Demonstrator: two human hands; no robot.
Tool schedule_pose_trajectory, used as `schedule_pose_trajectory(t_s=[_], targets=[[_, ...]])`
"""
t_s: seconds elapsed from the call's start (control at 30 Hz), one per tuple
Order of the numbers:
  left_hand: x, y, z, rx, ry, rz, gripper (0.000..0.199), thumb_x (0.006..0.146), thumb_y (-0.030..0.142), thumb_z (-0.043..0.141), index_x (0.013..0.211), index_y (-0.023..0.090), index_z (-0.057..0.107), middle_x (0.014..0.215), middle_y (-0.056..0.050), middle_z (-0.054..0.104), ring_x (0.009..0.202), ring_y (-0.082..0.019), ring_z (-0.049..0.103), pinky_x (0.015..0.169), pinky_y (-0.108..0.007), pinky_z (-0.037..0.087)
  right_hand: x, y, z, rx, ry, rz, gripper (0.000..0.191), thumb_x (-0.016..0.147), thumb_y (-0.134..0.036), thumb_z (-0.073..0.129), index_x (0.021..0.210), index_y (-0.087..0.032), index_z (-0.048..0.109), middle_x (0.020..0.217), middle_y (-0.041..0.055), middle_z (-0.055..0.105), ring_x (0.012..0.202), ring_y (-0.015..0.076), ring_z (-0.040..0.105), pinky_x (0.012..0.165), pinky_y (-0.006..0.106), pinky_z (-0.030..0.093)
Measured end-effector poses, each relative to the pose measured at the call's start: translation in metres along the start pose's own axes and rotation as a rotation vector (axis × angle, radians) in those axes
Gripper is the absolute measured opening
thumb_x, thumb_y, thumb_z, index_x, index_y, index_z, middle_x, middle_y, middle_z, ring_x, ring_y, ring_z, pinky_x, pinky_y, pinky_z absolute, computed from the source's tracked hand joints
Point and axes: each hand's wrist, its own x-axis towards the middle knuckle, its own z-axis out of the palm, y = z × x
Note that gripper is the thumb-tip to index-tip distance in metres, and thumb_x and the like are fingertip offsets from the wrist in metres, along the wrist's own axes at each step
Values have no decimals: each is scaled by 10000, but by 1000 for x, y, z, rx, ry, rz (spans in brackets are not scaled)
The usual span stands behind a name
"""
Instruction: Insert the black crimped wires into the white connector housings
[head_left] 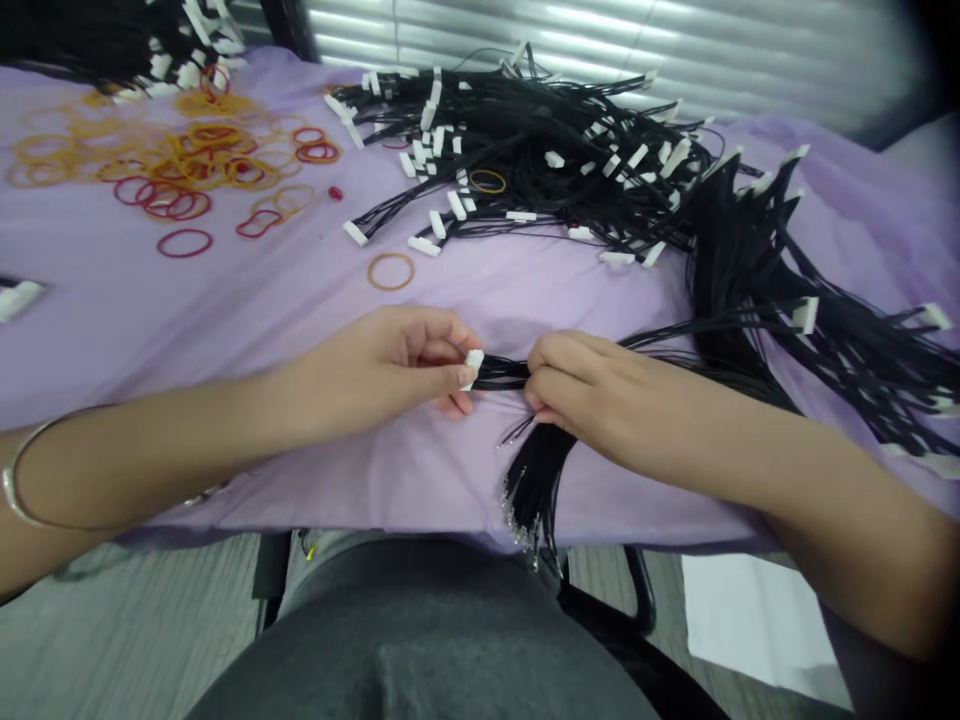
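My left hand (424,365) pinches a white plastic connector (473,368) between thumb and fingers. From that connector a bundle of thin black wires (502,373) runs right into my right hand (581,385), whose fingers are closed around the wires. Below my right hand, a loose bunch of black wires with metal-tipped ends (536,490) hangs toward the table's front edge. Which of these wires the right fingers grip is partly hidden. Behind the right wrist, another white connector (806,315) sits on the end of black wires.
A large heap of black wire harnesses (540,150) with white connectors lies at the back and right. Yellow and red rubber bands (202,150) are scattered at back left, with a single yellow band (391,271) nearer. A purple cloth (285,310) covers the table.
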Motion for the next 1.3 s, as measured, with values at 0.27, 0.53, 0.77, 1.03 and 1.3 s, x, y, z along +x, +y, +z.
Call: schedule_pose_trajectory(t_s=[0.27, 0.53, 0.77, 1.03, 1.3], targets=[[-5, 7, 4, 34, 62, 78, 62, 830, 81, 579, 836, 127, 619, 708, 10, 639, 632, -84, 620, 590, -142, 505, 5, -16, -8, 217, 140, 269, 111, 922, -229, 433, 913, -151, 511, 710, 13, 576, 553, 113, 488, 521, 245, 350], [-1, -5, 1, -182, 21, -98, 51, 853, 115, 581, 846, 165, 572, 750, 36, 645, 721, -88, 668, 695, -158, 544, 15, -19, 0, 161, 317, 258, 172, 920, -219, 446, 847, -152, 588, 762, 48, 610, 661, 135, 544, 624, 278, 400], [-3, -2, 3, -245, 24, -181, 47, 877, 105, 559, 874, 146, 535, 775, 45, 651, 776, -79, 689, 731, -141, 553, 17, -24, 4, 140, 340, 338, 166, 893, -238, 466, 807, -162, 585, 708, 29, 589, 575, 118, 493, 573, 279, 371], [0, -6, 2, -241, 41, -189, 85, 832, 91, 596, 842, 158, 545, 759, 33, 661, 793, -124, 712, 717, -166, 571, 17, -23, 3, 181, 335, 365, 142, 868, -220, 484, 768, -179, 576, 661, 20, 587, 557, 117, 493, 558, 271, 361], [0, -6, 2, -219, 20, -179, 74, 829, 84, 581, 839, 147, 544, 767, 29, 661, 802, -131, 713, 721, -181, 580, 18, -22, 2, 235, 350, 352, 132, 856, -204, 511, 740, -173, 566, 625, -4, 556, 526, 96, 456, 541, 258, 337]])
